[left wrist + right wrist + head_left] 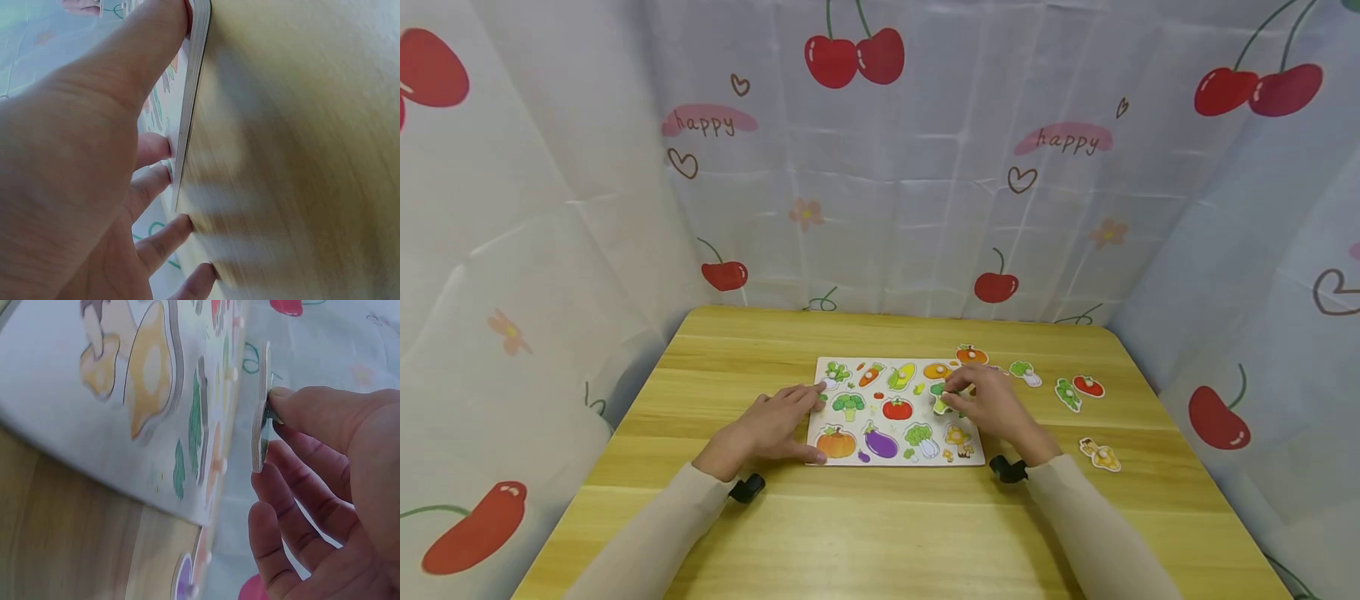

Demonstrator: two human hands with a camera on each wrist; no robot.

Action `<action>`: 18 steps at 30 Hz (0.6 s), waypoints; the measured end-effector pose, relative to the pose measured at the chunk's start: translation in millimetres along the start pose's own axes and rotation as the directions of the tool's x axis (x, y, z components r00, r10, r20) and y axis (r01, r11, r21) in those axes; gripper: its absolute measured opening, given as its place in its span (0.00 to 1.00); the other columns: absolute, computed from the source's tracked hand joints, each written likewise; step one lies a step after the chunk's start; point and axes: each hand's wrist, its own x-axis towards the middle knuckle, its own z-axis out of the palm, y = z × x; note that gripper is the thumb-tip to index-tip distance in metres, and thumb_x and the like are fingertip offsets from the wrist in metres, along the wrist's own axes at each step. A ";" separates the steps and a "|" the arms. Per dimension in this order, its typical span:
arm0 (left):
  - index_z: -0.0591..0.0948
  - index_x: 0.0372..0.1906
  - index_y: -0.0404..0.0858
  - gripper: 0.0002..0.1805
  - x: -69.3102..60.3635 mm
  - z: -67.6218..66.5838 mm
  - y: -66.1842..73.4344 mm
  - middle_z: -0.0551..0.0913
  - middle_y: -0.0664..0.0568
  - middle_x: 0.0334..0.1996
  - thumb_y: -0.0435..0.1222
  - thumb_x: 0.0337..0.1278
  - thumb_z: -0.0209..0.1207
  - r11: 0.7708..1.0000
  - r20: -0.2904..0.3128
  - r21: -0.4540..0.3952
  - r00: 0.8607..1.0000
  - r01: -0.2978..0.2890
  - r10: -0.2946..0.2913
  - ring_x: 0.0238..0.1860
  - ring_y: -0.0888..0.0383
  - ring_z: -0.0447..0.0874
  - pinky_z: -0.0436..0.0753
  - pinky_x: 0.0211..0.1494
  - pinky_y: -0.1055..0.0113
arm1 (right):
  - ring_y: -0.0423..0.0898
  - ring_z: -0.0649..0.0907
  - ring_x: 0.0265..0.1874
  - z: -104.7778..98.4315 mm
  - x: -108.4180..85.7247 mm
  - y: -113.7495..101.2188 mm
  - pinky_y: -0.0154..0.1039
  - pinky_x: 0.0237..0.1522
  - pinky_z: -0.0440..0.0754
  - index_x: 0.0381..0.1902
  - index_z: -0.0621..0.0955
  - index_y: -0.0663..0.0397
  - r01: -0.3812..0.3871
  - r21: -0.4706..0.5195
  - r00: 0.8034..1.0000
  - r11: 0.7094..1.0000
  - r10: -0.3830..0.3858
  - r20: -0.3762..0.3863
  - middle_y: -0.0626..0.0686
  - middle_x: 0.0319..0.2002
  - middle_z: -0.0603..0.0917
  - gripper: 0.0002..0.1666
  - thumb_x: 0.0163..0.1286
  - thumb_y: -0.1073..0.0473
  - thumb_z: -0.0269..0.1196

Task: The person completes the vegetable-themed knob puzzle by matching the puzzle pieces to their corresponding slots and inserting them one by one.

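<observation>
A flat vegetable puzzle board lies on the table, printed with carrot, corn, tomato, pumpkin, eggplant and mushrooms. My left hand rests at its left side, fingers spread. In the left wrist view, the thumb and two fingers touch the board while two fingertips rest on the table. Above the board's right part, my right hand pinches a broccoli puzzle piece by its knob. The right wrist view shows that piece edge-on, held between thumb and fingers, apart from the board.
Loose puzzle pieces lie right of the board: a pumpkin, a cabbage, a green one, a tomato and a mushroom. A purple piece is partly hidden. Printed curtains surround the wooden table.
</observation>
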 end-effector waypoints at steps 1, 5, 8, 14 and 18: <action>0.75 0.82 0.41 0.53 -0.1 0.1 0.0 0.62 0.44 0.96 0.67 0.65 0.80 1.000 0.000 0.000 1.000 0.001 -0.001 0.91 0.32 0.66 0.74 0.79 0.20 | 0.49 0.92 0.48 1.7 1.1 -2.3 0.52 0.54 0.91 0.41 0.94 0.46 0.003 0.006 1.000 1.000 -0.003 0.008 0.51 0.50 0.95 0.03 0.77 0.58 0.81; 0.75 0.82 0.41 0.53 -0.6 0.4 -0.2 0.61 0.45 0.96 0.67 0.65 0.79 1.000 0.002 0.000 1.000 0.004 -0.004 0.91 0.32 0.66 0.74 0.80 0.19 | 0.47 0.90 0.48 10.2 6.8 -10.2 0.50 0.54 0.90 0.42 0.94 0.46 0.010 0.024 0.999 1.000 -0.011 0.039 0.50 0.50 0.94 0.03 0.78 0.58 0.80; 0.75 0.82 0.41 0.52 -0.2 1.3 -1.4 0.61 0.45 0.96 0.68 0.65 0.79 1.000 0.003 0.004 1.000 0.002 -0.002 0.92 0.32 0.66 0.74 0.79 0.20 | 0.48 0.90 0.49 17.1 10.8 -16.4 0.52 0.56 0.91 0.43 0.94 0.47 0.018 0.042 0.998 0.999 -0.021 0.062 0.50 0.51 0.94 0.03 0.79 0.58 0.80; 0.74 0.83 0.42 0.53 1.1 2.6 -2.9 0.61 0.45 0.96 0.68 0.65 0.79 1.000 0.006 0.002 1.000 0.006 -0.006 0.92 0.32 0.64 0.73 0.80 0.18 | 0.48 0.91 0.50 31.1 20.4 -29.0 0.52 0.57 0.93 0.43 0.93 0.47 0.054 0.069 0.994 0.996 -0.060 0.092 0.50 0.53 0.93 0.03 0.80 0.57 0.79; 0.73 0.85 0.42 0.55 1.2 2.6 -2.8 0.60 0.44 0.96 0.68 0.65 0.78 1.000 0.006 0.005 1.000 0.006 -0.006 0.93 0.31 0.63 0.72 0.81 0.17 | 0.46 0.90 0.49 40.1 27.5 -39.2 0.48 0.56 0.91 0.43 0.94 0.48 0.068 0.089 0.992 0.994 -0.077 0.103 0.49 0.49 0.92 0.03 0.79 0.57 0.80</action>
